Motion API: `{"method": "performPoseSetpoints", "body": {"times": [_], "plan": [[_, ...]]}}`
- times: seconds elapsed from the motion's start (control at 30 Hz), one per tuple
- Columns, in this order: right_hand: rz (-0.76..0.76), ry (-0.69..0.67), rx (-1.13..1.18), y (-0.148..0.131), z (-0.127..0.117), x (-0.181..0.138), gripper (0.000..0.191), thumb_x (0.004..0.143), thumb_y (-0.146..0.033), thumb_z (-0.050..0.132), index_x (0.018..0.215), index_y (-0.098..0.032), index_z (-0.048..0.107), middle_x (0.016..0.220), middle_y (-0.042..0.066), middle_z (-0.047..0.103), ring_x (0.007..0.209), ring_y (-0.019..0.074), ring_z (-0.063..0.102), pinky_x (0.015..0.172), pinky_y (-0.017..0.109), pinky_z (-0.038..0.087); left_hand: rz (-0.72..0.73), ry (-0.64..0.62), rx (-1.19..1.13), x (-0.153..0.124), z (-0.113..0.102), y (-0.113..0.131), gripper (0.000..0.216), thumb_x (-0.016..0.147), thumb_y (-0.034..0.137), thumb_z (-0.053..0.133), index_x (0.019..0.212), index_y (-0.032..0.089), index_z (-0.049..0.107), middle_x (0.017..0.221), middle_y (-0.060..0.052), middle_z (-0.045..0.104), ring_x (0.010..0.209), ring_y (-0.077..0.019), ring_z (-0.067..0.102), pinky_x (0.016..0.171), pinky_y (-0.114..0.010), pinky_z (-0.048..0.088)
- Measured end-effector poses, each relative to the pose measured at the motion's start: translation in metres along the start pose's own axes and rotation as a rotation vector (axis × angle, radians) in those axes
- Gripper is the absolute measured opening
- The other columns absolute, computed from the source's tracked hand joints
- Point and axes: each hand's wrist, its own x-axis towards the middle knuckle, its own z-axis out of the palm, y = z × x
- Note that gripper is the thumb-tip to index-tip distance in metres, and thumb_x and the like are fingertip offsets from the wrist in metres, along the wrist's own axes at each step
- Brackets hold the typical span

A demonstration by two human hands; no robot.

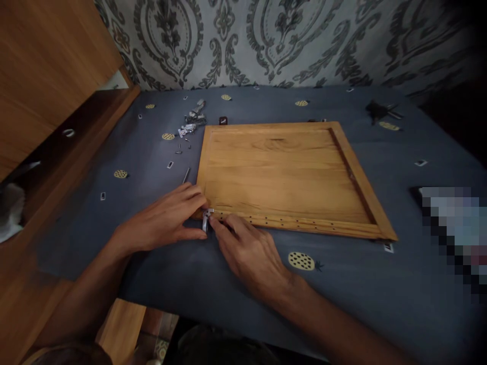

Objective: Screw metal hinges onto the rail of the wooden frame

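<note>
A wooden cabinet door lies flat on the blue-grey cloth, with a row of small dark holes along its near edge. At its near left corner is a small metal hinge. My left hand has the hinge between its thumb and fingers, coming from the left. From the right, my right hand presses its bent fingertips together at the hinge's other side. Its fingertips are partly hidden. Close to the door's left edge lies a thin metal screwdriver shaft or rod.
A pile of metal hinges and several screws lie beyond the door's left edge. A dark tool rests at the back right. A blurred-out device lies at the right. A wooden cabinet stands on the left.
</note>
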Motion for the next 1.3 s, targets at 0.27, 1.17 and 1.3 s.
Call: {"method": "performPoseSetpoints", "body": {"times": [0.27, 1.17, 1.3], "plan": [[0.009, -0.028, 0.0, -0.0006, 0.0016, -0.0019, 0.031, 0.099, -0.004, 0.055, 0.123, -0.01, 0.073, 0.089, 0.007, 0.072, 0.076, 0.0181, 0.072, 0.055, 0.028, 0.052, -0.002, 0.004, 0.007, 0.0004, -0.0007, 0.0015, 0.021, 0.098, 0.031, 0.076, 0.099, 0.019, 0.059, 0.105, -0.003, 0.06, 0.1, -0.0225, 0.057, 0.084, -0.034, 0.046], [0.02, -0.1, -0.006, -0.0027, 0.0042, -0.0005, 0.024, 0.099, -0.007, 0.063, 0.12, -0.012, 0.074, 0.09, 0.006, 0.073, 0.08, 0.0189, 0.072, 0.053, 0.029, 0.045, -0.028, -0.024, 0.012, 0.0022, -0.0017, -0.0009, 0.024, 0.099, 0.04, 0.073, 0.101, 0.02, 0.061, 0.105, -0.003, 0.061, 0.101, -0.0226, 0.057, 0.085, -0.034, 0.047], [0.015, -0.107, -0.008, -0.0021, 0.0029, 0.0003, 0.025, 0.099, -0.007, 0.062, 0.12, -0.012, 0.074, 0.09, 0.007, 0.073, 0.079, 0.0188, 0.072, 0.054, 0.029, 0.045, -0.034, -0.031, 0.016, 0.0015, -0.0012, -0.002, 0.024, 0.098, 0.039, 0.074, 0.101, 0.02, 0.061, 0.106, -0.003, 0.06, 0.102, -0.0228, 0.057, 0.086, -0.034, 0.047]]}}
